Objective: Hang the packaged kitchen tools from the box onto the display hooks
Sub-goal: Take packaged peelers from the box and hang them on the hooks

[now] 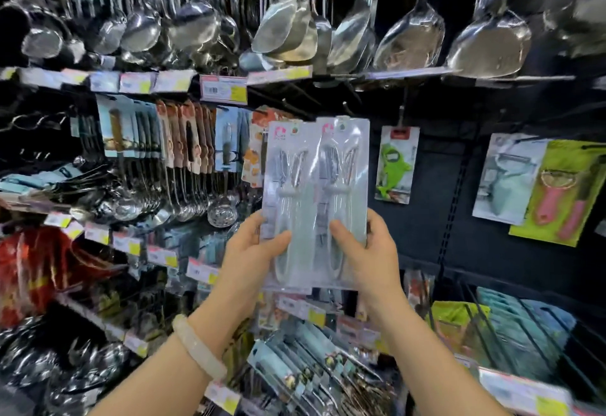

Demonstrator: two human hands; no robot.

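I hold two clear blister packs side by side in front of the display wall. Each shows a pale grey-green kitchen tool with a wire head. My left hand (254,251) grips the lower part of the left pack (288,166), thumb on its front. My right hand (367,251) grips the lower part of the right pack (344,159), which overlaps the left one. Bare display hooks (347,108) jut from the dark panel just above and behind the packs' tops. The box is out of view.
Steel ladles and turners (285,21) hang in a row overhead. Carded utensils (183,133) fill hooks at left. A green shark-shaped item (393,163) and peeler packs (537,186) hang at right. Price-tag rails and more packaged tools (311,366) sit below.
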